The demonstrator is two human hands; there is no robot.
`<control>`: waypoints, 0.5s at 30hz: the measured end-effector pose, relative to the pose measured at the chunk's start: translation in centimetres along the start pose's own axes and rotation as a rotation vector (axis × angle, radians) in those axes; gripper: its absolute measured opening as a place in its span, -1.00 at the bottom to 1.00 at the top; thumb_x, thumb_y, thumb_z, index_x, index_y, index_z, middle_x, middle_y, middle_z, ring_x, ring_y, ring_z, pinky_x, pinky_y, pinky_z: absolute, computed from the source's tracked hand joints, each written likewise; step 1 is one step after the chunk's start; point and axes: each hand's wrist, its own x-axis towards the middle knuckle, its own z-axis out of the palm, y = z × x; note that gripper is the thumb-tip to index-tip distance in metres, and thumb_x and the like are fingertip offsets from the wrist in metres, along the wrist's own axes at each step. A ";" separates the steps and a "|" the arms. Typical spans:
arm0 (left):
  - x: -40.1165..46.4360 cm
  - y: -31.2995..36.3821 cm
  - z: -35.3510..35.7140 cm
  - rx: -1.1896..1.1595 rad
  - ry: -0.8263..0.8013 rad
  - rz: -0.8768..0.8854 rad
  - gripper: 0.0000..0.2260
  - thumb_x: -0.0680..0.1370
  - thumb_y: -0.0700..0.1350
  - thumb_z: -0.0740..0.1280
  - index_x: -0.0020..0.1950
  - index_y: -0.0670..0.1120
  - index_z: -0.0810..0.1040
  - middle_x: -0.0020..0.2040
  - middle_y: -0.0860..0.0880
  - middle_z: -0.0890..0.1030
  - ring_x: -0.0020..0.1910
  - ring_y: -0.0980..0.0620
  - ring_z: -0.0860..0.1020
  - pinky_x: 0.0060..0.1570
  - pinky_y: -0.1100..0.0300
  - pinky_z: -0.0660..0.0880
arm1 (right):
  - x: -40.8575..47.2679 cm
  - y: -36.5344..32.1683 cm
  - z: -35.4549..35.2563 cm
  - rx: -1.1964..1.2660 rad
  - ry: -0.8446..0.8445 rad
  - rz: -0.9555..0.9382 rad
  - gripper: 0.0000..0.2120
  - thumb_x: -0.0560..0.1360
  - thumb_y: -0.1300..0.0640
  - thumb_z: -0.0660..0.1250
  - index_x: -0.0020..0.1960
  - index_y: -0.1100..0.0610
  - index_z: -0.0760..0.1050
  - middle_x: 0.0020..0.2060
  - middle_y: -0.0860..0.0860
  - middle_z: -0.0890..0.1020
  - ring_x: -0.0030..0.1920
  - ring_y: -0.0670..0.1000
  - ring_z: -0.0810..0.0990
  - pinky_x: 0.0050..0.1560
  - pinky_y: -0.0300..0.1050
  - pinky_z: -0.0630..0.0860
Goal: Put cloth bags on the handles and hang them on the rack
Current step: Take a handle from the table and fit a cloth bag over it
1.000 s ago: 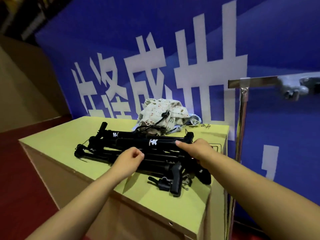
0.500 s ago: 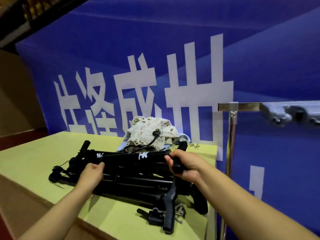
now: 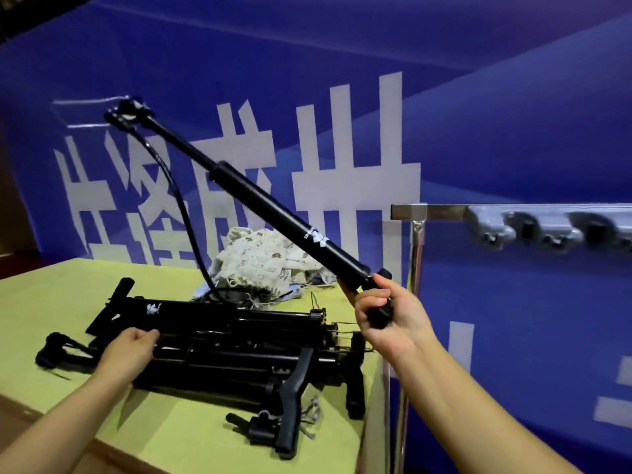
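Blue banner behind, yellow-green tabletop (image 3: 51,302) in front; right hand (image 3: 388,314) clamps one black handle (image 3: 273,206) lifted aslant, uncovered; left hand (image 3: 128,350) rests flat on the handle pile (image 3: 222,340); cloth bags (image 3: 263,258) lie heaped behind; rack (image 3: 441,212) at right; bagging seemingly not begun.

My right hand (image 3: 388,318) is raised near the right edge of the worktop (image 3: 51,292), fingers (image 3: 379,297) and thumb curled tight round the lower end of a black handle (image 3: 273,206), with the back of the hand turned away from me. The right forearm runs in bare from the lower right corner. My left hand (image 3: 128,354) lies lower, towards the worktop's front edge, palm down with its fingers bent over the pile of handles (image 3: 222,340). The left forearm comes in bare from the lower left corner.
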 end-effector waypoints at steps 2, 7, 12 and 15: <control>0.3 0.2 -0.5 0.028 -0.007 -0.011 -0.73 0.58 -0.07 0.22 -0.24 -0.21 0.45 -0.33 -0.18 0.50 -0.30 -0.15 0.46 -0.25 0.04 0.33 | -0.3 -1.4 -0.3 0.039 -0.026 -0.011 -0.43 0.35 0.28 0.29 0.35 0.33 0.32 -0.27 -0.11 0.40 -0.69 -0.11 0.36 -0.71 -0.30 0.34; -1.1 2.8 -0.5 0.082 0.043 0.030 -0.73 0.57 -0.12 0.23 -0.31 -0.20 0.42 -0.35 -0.17 0.46 -0.33 -0.12 0.41 -0.31 0.07 0.21 | -3.0 -6.2 -1.0 -0.034 -0.168 -0.063 -0.21 0.15 0.34 0.54 0.33 0.35 0.34 -0.09 0.11 0.51 -0.69 -0.14 0.33 -0.71 -0.34 0.31; -3.4 8.0 -1.0 -0.142 0.140 0.172 -0.58 0.52 0.18 0.20 -0.06 -0.18 0.53 -0.13 -0.19 0.61 -0.07 -0.22 0.56 -0.04 -0.09 0.46 | -8.3 -12.0 -3.0 -0.067 -0.306 -0.131 -0.29 0.17 0.32 0.56 0.28 0.33 0.42 0.00 0.17 0.60 -0.68 -0.13 0.33 -0.69 -0.37 0.30; -5.1 14.9 -1.4 -0.441 0.148 0.344 -0.39 0.40 0.38 0.15 0.21 -0.05 0.44 0.12 -0.02 0.56 0.11 -0.02 0.52 0.17 -0.13 0.43 | -11.3 -14.6 -4.7 -0.072 -0.275 -0.188 -0.40 0.23 0.25 0.49 0.24 0.33 0.48 0.03 0.19 0.63 -0.68 -0.15 0.30 -0.69 -0.38 0.28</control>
